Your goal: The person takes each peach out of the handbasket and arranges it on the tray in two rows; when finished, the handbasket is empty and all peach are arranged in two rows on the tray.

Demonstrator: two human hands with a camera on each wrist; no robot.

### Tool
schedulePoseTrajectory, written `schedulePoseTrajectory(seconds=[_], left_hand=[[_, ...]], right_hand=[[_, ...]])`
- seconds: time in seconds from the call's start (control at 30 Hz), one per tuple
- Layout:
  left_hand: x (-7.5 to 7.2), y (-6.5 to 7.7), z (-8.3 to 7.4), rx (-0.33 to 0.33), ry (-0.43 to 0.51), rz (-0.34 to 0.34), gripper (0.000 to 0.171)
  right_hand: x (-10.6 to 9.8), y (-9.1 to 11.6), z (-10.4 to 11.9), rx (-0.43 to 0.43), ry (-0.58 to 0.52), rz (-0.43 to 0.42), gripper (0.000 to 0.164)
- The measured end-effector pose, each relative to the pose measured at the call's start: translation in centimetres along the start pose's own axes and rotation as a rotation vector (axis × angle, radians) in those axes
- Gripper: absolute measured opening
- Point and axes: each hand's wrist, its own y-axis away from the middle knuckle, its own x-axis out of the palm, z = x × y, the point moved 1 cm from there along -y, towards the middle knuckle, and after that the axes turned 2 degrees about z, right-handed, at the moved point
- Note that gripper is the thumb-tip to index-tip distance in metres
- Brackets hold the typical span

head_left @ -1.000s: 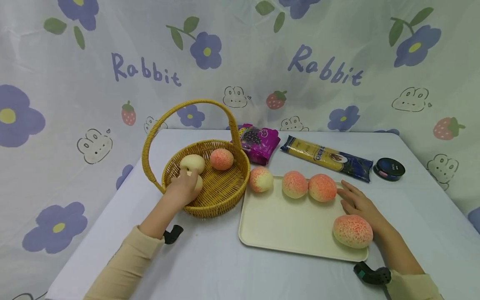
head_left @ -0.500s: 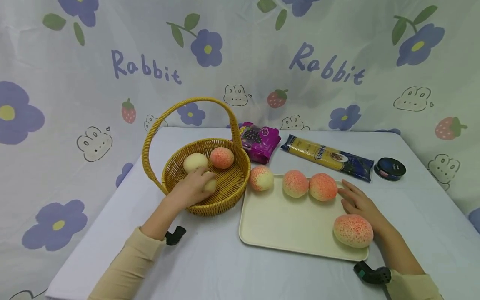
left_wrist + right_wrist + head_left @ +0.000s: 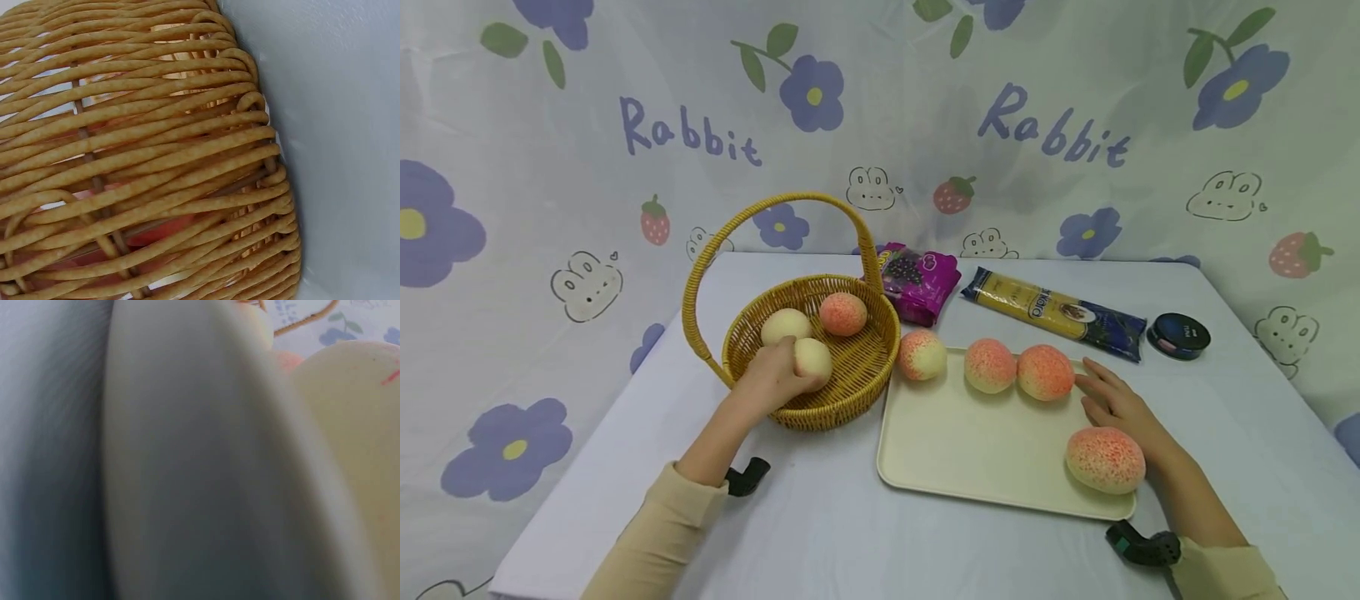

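In the head view my left hand (image 3: 766,379) reaches over the near-left rim of a wicker basket (image 3: 831,414) and grips a pale peach (image 3: 814,361) between thumb and fingers. Behind it in the basket lie another pale peach (image 3: 786,325) and a redder peach (image 3: 843,313). The basket's weave (image 3: 137,144) fills most of the left wrist view, hiding that hand. My right hand (image 3: 1123,412) lies with fingers extended at the right edge of a cream tray (image 3: 970,450), fingertips right by a pink peach (image 3: 1046,372). A large speckled peach (image 3: 1106,460) sits on the tray beside its wrist.
Two more peaches, one half pale (image 3: 922,355) and one pink (image 3: 990,365), line the tray's far edge. Behind stand a purple grape-print bag (image 3: 919,283), a long yellow-and-blue packet (image 3: 1052,312) and a round dark tin (image 3: 1178,336). The basket's tall handle (image 3: 805,198) arches overhead.
My left hand has shifted right inside the basket, and the pale peach in its grip has moved right and now shows more fully. My right hand has stayed still.
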Motion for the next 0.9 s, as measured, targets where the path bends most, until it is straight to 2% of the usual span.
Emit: schedulePoseTrajectory(seconds=[0.1, 0.27, 0.4, 0.5, 0.6, 0.77, 0.9], left_hand=[[0.0, -0.2, -0.1, 0.041, -0.005, 0.032, 0.059], [0.4, -0.8, -0.6, 0.177, -0.02, 0.101, 0.07], [0.9, -1.4, -1.1, 0.287, -0.052, 0.086, 0.063], [1.4, -1.8, -1.3, 0.338, -0.078, 0.061, 0.061], [1.9, -2.1, -1.5, 0.345, -0.085, 0.049, 0.063], [2.5, -2.3, -1.6, 0.289, -0.059, 0.051, 0.066], [2.6, -2.5, -1.9, 0.28, -0.049, 0.029, 0.067]], right_hand=[[0.0, 0.0, 0.0, 0.005, -0.008, 0.0, 0.039], [0.0, -0.1, 0.0, 0.011, -0.008, -0.003, 0.039], [0.0, -0.3, -0.1, -0.003, 0.006, -0.008, 0.038], [0.2, -0.4, -0.2, -0.008, 0.011, -0.005, 0.038], [0.3, -0.4, -0.3, -0.005, 0.007, -0.004, 0.038], [0.3, -0.3, -0.2, 0.02, 0.013, 0.005, 0.04], [0.1, -0.1, -0.2, 0.036, 0.007, 0.012, 0.04]])
